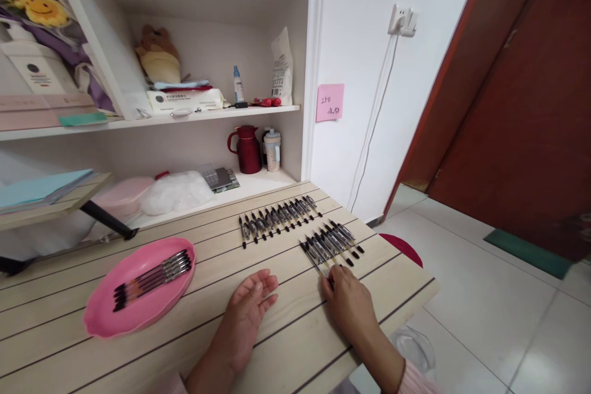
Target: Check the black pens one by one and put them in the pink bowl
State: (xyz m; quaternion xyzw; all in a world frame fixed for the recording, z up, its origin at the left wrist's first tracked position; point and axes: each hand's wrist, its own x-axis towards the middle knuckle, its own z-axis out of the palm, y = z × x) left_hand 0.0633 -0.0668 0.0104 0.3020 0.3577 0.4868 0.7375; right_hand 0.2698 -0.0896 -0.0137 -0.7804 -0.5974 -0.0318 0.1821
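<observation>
Right hand point(349, 297) apparently touches pens point(333, 241).

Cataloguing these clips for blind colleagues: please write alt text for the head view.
A person's right hand touches the near end of clustered pens on a striped table; the left hand is open, empty. Farther back lies a row of pens; a pink dish at left holds more pens.

Slim black-ended pens point(333, 245) in rows on tabletop point(295, 283)

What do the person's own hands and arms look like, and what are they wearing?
The left hand and right hand are bare: I see no gloves, rings or bracelets. Pale pink fabric sleeves show at the picture's bottom edge, leaving both wrists uncovered.
</observation>
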